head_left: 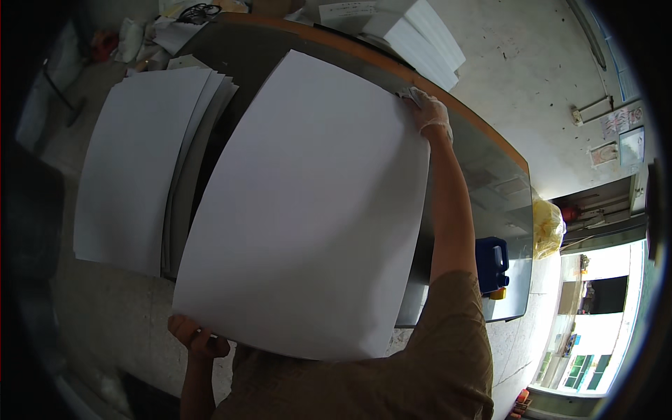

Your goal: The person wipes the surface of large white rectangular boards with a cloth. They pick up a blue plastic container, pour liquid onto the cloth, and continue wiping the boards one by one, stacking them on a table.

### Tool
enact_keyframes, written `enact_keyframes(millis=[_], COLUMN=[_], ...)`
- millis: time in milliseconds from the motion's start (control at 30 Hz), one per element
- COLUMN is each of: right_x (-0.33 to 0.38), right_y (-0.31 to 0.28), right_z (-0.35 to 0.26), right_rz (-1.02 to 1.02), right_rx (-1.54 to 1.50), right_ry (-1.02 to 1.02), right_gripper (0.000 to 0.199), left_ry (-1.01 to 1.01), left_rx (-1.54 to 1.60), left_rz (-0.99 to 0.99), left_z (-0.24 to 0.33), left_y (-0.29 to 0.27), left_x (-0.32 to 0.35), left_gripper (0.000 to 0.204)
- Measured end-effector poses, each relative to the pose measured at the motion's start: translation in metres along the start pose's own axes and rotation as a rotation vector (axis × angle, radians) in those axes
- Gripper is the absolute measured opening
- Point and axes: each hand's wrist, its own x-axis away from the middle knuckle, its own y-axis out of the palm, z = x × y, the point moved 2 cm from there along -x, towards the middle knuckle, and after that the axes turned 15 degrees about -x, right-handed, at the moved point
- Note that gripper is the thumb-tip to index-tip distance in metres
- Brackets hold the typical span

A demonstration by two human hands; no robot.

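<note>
Over a dark glossy table (493,178), centre: large white sheet (308,203), overhanging near edge. Pinched near-left by left hand (196,337); at far-right corner, gloved right hand (431,115), grip impossible to tell. Could crease or slip if pulled unevenly.

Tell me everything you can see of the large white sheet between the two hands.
The large white sheet is a plain, smooth rectangle that looks like paper or thin card, with a soft shadow toward its near right. It spreads over the dark table, its near edge reaching the person's shirt. The left hand grasps it by the near left corner; the right hand is at its far right corner.
</note>
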Motion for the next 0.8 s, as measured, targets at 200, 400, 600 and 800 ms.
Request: enact_keyframes(millis=[200, 400, 600, 800], right_x=[0.075, 0.311, 0.486, 0.526], right_y=[-0.009, -0.073, -0.127, -0.112], right_z=[-0.043, -0.167, -0.229, -0.194], right_rz=[-0.033, -0.191, -0.207, 0.592], right_rx=[-0.004, -0.096, -0.382, -1.088], right_ry=[-0.081, -0.321, -0.184, 0.601], right_gripper=[0.048, 0.058, 0.055, 0.051], left_ry=[-0.002, -0.001, -0.218, -0.286], left_rx=[0.019, 0.193, 0.062, 0.293], left_rz=[-0.019, -0.172, -0.356, -0.544], left_z=[0.000, -0.009, -0.008, -0.012], left_y=[-0.005, -0.028, -0.049, -0.076], left_x=[-0.003, -0.025, -0.048, -0.050], left_gripper=[0.027, 0.021, 0.037, 0.038])
